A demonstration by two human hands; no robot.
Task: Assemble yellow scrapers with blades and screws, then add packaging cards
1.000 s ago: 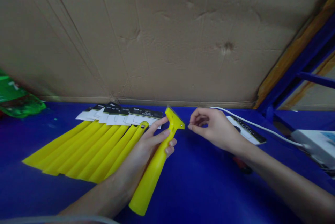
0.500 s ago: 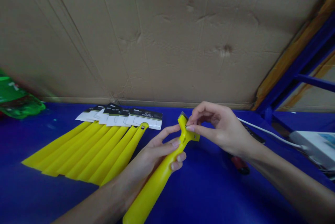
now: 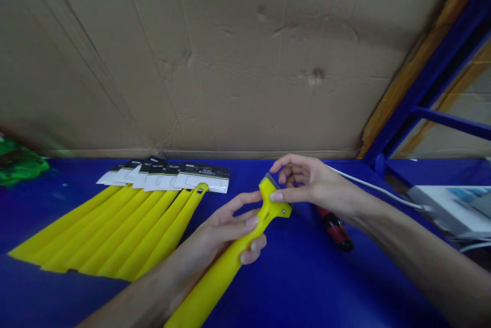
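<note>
A yellow scraper with a forked head lies slanted in my left hand, whose fingers are wrapped round its neck. A thin grey blade sits along the upper edge of that head, and a small screw shows on the lower prong. With its thumb tip against the head, my right hand has its index finger lifted off and apart from the thumb. Nothing shows between that thumb and finger. The other right fingers are loosely curled and partly hidden.
Several yellow scrapers lie fanned out at left, beside white-and-black packets. A red-and-black tool handle lies under my right wrist. A white cable runs to a white box. Green plastic stands far left, cardboard behind.
My right index finger has lifted away from the scraper head, while the thumb stays on it. More of the blade and the red-and-black handle show. The whole view has shifted slightly.
</note>
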